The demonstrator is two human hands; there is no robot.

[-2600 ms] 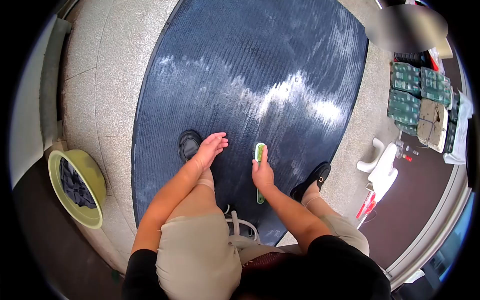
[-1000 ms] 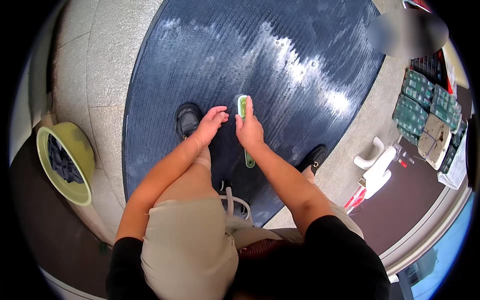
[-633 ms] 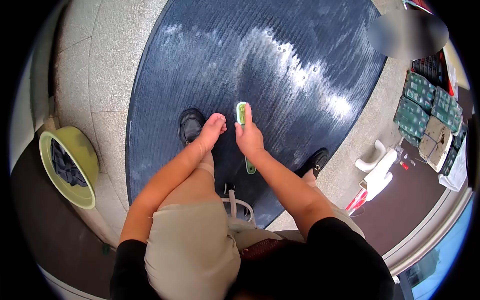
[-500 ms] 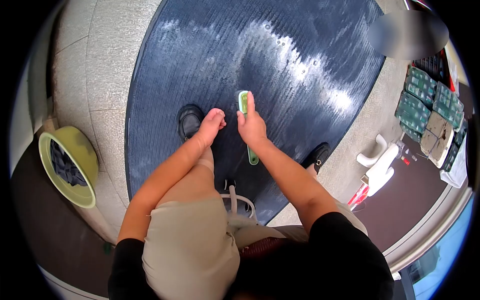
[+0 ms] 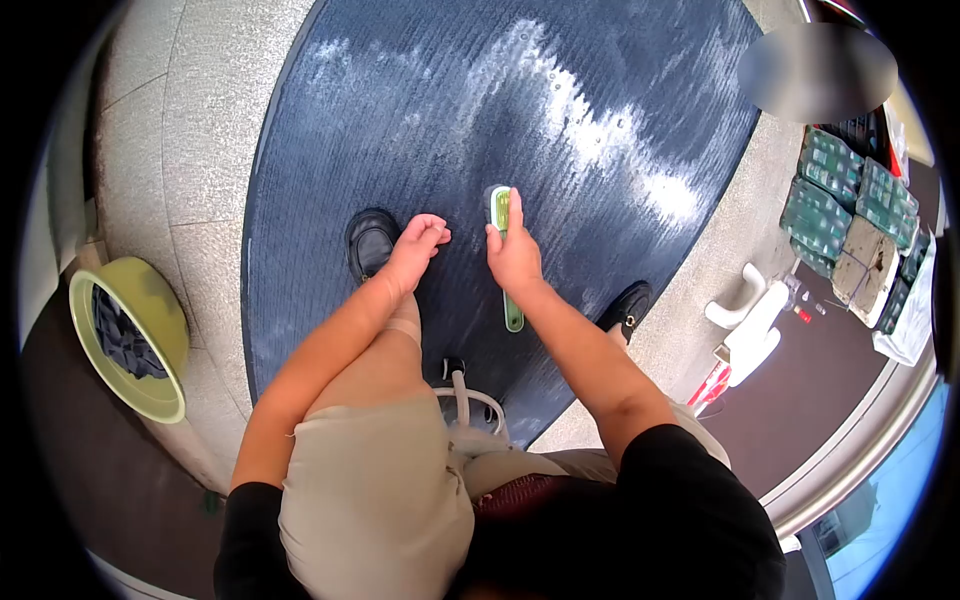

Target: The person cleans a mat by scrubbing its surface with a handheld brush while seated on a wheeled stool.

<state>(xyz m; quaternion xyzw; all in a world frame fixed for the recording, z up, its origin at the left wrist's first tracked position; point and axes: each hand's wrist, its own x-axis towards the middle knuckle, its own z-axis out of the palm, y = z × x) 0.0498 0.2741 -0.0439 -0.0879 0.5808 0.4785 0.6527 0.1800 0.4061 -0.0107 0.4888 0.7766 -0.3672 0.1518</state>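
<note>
Green and white, the brush [image 5: 502, 208] is over the blue mat [image 5: 330, 150], right of the left shoe [image 5: 370, 238]; its head, earlier behind that shoe's toe, now reaches past it. The right hand [image 5: 515, 258] grips it; the left hand [image 5: 416, 248], loosely curled, hangs just beside the shoe.

One bare left hand [image 5: 418, 246], one bare right hand [image 5: 516, 262]; one long green-and-white plastic brush [image 5: 500, 208]; one large blue ribbed mat [image 5: 390, 145]; two black slip-on shoes [image 5: 371, 238]; one round yellow-green plastic basin [image 5: 163, 300]; at least three green film-wrapped packs [image 5: 814, 214], full count unclear.
</note>
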